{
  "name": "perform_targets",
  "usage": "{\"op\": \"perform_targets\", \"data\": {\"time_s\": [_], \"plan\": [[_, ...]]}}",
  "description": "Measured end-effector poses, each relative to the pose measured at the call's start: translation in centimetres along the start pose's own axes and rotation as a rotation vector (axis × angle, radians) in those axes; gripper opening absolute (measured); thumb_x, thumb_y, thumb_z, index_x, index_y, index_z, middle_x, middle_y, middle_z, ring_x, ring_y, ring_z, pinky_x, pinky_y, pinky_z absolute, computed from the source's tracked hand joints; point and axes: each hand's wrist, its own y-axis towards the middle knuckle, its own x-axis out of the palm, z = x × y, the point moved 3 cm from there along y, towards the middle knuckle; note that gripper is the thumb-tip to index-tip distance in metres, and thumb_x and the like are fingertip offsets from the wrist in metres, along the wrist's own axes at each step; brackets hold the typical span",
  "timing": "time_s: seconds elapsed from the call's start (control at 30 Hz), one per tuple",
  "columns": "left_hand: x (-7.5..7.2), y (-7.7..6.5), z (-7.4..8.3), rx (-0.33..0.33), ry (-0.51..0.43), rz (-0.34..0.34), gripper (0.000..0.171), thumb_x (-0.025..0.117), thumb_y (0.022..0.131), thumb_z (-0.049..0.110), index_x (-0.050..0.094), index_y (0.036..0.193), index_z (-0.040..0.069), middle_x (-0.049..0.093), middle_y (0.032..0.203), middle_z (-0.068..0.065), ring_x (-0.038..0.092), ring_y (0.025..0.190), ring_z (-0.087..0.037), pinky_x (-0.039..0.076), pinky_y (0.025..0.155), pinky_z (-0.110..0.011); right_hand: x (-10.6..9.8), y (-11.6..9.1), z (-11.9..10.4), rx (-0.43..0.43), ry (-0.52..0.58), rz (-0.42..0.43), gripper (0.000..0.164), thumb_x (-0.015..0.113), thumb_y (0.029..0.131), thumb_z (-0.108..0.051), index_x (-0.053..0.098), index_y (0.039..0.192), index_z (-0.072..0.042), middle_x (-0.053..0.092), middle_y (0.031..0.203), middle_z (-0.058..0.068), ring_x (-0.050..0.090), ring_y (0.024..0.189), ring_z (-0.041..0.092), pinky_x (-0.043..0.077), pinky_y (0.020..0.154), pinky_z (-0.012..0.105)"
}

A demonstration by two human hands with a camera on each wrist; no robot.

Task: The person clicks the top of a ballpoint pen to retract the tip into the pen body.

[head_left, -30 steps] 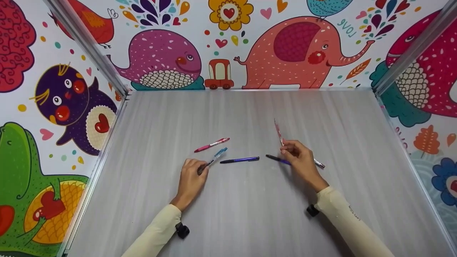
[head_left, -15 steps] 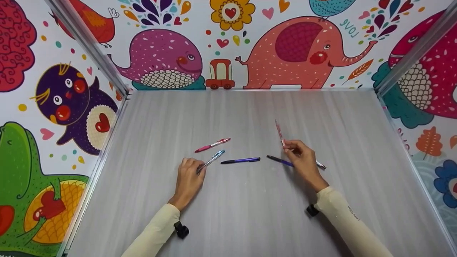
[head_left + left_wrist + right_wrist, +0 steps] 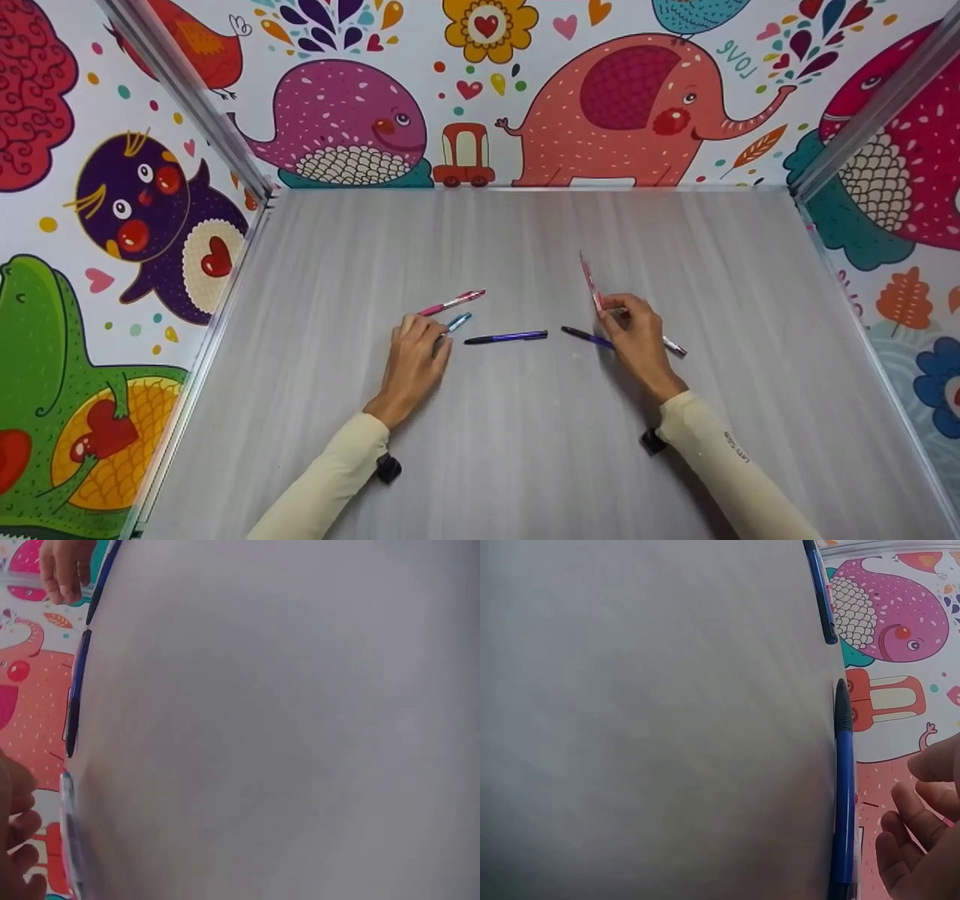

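My left hand reaches over the light-blue clear pen. Its fingertips are at the near end of the pink pen, partly covering it; whether they touch it is unclear. In the left wrist view the fingers hang loosely bent above the light-blue pen on the table. My right hand pinches the lower end of a slim red pen, its far end pointing away. Beneath that hand lies a blue pen with a black tip, partly hidden.
Another blue pen lies between the hands. A whitish pen shows from behind the right hand. The grey table is bordered by metal rails and walls printed with cartoon animals, such as an elephant.
My left hand has let go of the light-blue pen, which now lies lower on the table, and has moved forward and right toward the pink pen. The right hand and red pen stay in place.
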Motion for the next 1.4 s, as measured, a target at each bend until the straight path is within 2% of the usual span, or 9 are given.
{"op": "perform_targets", "data": {"time_s": [0.13, 0.2, 0.47, 0.63, 0.83, 1.07, 1.2, 1.4], "plan": [[0.7, 1.5, 0.9, 0.103, -0.014, -0.041, 0.016, 0.088, 0.092, 0.004, 0.078, 0.105, 0.003, 0.072, 0.104, -0.008, 0.063, 0.105, -0.030, 0.052, 0.090, -0.050, -0.1, 0.0, 0.0, 0.014, -0.009, -0.015, 0.016, 0.078, 0.098, 0.004, 0.076, 0.114, 0.005, 0.076, 0.111, 0.017, 0.069, 0.109, 0.034, 0.054, 0.095, 0.043], [1.1, 2.2, 1.3, 0.146, -0.020, -0.068, 0.016, 0.087, 0.093, 0.004, 0.078, 0.106, 0.003, 0.073, 0.105, -0.009, 0.063, 0.106, -0.030, 0.053, 0.093, -0.050, -0.2, -0.1, 0.0, 0.028, -0.013, -0.019, 0.016, 0.078, 0.098, 0.004, 0.075, 0.114, 0.005, 0.075, 0.112, 0.017, 0.069, 0.110, 0.034, 0.054, 0.096, 0.045], [2.8, 4.7, 3.1, 0.228, -0.088, -0.217, 0.018, 0.081, 0.100, 0.007, 0.078, 0.117, 0.002, 0.074, 0.114, -0.009, 0.065, 0.114, -0.031, 0.054, 0.103, -0.050, -0.4, -0.6, 0.2, 0.051, -0.029, -0.043, 0.016, 0.078, 0.099, 0.004, 0.075, 0.115, 0.004, 0.074, 0.113, 0.016, 0.068, 0.114, 0.032, 0.052, 0.095, 0.024], [4.2, 6.0, 3.9, 0.305, -0.047, -0.248, 0.020, 0.081, 0.101, 0.008, 0.078, 0.120, 0.003, 0.074, 0.115, -0.009, 0.066, 0.115, -0.029, 0.055, 0.105, -0.047, -0.4, -0.7, 0.2, 0.020, -0.046, -0.031, 0.016, 0.079, 0.098, 0.004, 0.076, 0.114, 0.004, 0.075, 0.112, 0.015, 0.067, 0.112, 0.033, 0.052, 0.095, 0.033], [5.3, 7.1, 4.5, 0.328, -0.058, -0.279, 0.022, 0.080, 0.101, 0.009, 0.077, 0.122, 0.003, 0.075, 0.117, -0.010, 0.066, 0.112, -0.028, 0.058, 0.100, -0.044, -0.2, -0.9, 0.0, -0.004, -0.062, -0.037, 0.018, 0.079, 0.096, 0.007, 0.075, 0.114, 0.005, 0.076, 0.112, 0.015, 0.067, 0.109, 0.033, 0.052, 0.092, 0.038], [6.5, 8.0, 4.4, 0.351, -0.053, -0.297, 0.022, 0.081, 0.102, 0.013, 0.078, 0.121, 0.003, 0.075, 0.118, -0.010, 0.067, 0.113, -0.028, 0.058, 0.097, -0.042, -0.1, -0.9, -0.9, 0.002, -0.115, -0.099, 0.019, 0.078, 0.098, 0.005, 0.074, 0.116, 0.006, 0.074, 0.117, 0.019, 0.068, 0.113, 0.036, 0.056, 0.095, 0.053], [7.3, 8.6, 4.6, 0.359, -0.033, -0.312, 0.021, 0.079, 0.103, 0.012, 0.078, 0.122, 0.003, 0.075, 0.120, -0.011, 0.066, 0.114, -0.028, 0.060, 0.095, -0.042, 0.1, -0.9, -1.4, 0.002, -0.174, -0.128, 0.021, 0.079, 0.098, 0.002, 0.073, 0.118, 0.006, 0.073, 0.118, 0.021, 0.067, 0.113, 0.038, 0.056, 0.094, 0.055], [8.7, 9.4, 5.2, 0.379, 0.002, -0.374, 0.021, 0.073, 0.107, 0.014, 0.077, 0.126, 0.005, 0.074, 0.125, -0.010, 0.066, 0.118, -0.028, 0.059, 0.097, -0.041, 0.3, -1.1, -1.7, -0.008, -0.236, -0.120, 0.025, 0.080, 0.096, 0.003, 0.073, 0.119, 0.007, 0.074, 0.116, 0.021, 0.066, 0.112, 0.040, 0.056, 0.093, 0.054]]}}
